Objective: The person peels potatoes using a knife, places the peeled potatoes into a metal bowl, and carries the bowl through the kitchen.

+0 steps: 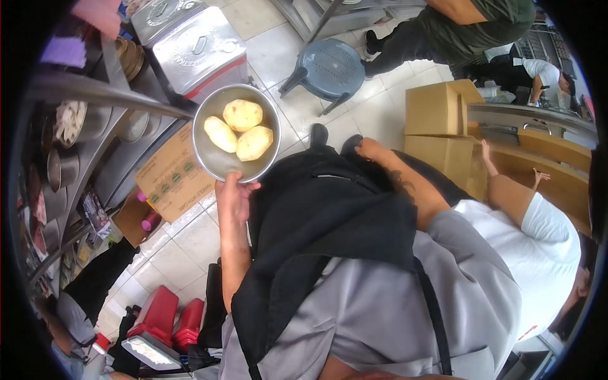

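Note:
My left hand (235, 191) grips the near rim of a round steel bowl (218, 163), held out at the left ahead of my body. Three peeled potatoes (243, 115) lie inside the bowl, pale yellow with a few darker spots. My right hand (373, 151) hangs low beside the black apron (316, 215), its fingers curled. Nothing shows in that hand, though its underside is hidden. Below it are my dark shoes (319, 136).
A blue-grey stool (330, 68) stands ahead on the tiled floor. Metal tins (201, 52) and a metal shelf rack (95, 183) are at left, cardboard boxes (437, 111) at right. Red containers (155, 313) sit at lower left. A person in white (538, 253) is close at right; others are nearby.

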The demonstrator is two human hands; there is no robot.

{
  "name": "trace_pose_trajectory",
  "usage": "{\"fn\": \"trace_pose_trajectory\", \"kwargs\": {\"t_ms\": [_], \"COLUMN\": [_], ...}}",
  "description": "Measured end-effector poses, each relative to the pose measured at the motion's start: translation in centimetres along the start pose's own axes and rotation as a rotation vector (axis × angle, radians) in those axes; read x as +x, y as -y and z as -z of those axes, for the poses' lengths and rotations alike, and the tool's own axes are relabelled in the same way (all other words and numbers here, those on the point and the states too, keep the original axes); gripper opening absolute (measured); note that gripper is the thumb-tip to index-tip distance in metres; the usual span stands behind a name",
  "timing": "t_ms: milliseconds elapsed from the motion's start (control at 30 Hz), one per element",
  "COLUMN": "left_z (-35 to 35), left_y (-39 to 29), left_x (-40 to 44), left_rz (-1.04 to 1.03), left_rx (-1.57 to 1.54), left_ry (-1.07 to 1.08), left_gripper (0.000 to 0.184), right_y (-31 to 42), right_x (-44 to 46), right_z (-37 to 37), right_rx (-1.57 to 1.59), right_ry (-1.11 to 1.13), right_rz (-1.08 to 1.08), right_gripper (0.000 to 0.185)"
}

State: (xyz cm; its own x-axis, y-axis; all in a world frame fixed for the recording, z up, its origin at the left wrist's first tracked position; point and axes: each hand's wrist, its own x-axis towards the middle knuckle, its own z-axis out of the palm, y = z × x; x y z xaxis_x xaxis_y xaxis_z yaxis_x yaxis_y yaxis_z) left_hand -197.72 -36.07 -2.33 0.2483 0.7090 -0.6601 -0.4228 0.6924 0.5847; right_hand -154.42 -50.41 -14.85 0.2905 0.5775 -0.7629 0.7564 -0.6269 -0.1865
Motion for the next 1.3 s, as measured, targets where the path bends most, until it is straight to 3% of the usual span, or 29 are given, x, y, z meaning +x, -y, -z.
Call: {"fn": "trace_pose_trajectory", "kwargs": {"t_ms": [267,467,600,633,767,833,867,1167,1300], "left_z": [2.7,0.5,-2.9,-3.6,-5.9,-8.4,-9.5,-11.3,-9.3], "left_y": [-0.5,-2.1,-3.8,-4.3,-5.2,-6.5,-7.0,-8.7,-9.0], "left_x": [-1.8,-0.9,0.6,1.2,5.4,6.7,7.5,11.9,12.0], "left_rz": [-0.006,-0.007,-0.046,-0.056,-0.074,-0.072,-0.074,-0.170,-0.133], "left_rx": [-0.010,0.024,0.097,0.117,0.138,0.129,0.118,-0.026,-0.067], "left_ry": [0.027,0.067,0.080,0.068,-0.001,-0.057,-0.094,-0.278,-0.294], "left_gripper": [0.027,0.032,0.033,0.034,0.036,0.037,0.037,0.032,0.039], "right_y": [0.1,0.0,-2.9,-5.4,-9.0,-7.5,-6.9,2.0,4.4], "right_x": [-4.1,-6.3,-4.8,-3.2,0.8,3.4,4.6,18.3,23.3], "right_z": [1.0,0.0,-2.2,-3.5,-4.3,-1.0,0.9,18.7,20.9], "right_rx": [-0.092,0.112,0.121,0.066,0.266,0.201,0.176,0.315,0.259], "right_ry": [0.028,0.004,0.083,0.093,0.074,0.218,0.202,0.046,-0.001], "right_rz": [0.018,-0.167,-0.224,-0.017,-0.119,-0.284,-0.134,-0.071,0.019], "right_gripper": [0.042,0.045,0.049,0.047,0.040,0.038,0.038,0.037,0.034]}}
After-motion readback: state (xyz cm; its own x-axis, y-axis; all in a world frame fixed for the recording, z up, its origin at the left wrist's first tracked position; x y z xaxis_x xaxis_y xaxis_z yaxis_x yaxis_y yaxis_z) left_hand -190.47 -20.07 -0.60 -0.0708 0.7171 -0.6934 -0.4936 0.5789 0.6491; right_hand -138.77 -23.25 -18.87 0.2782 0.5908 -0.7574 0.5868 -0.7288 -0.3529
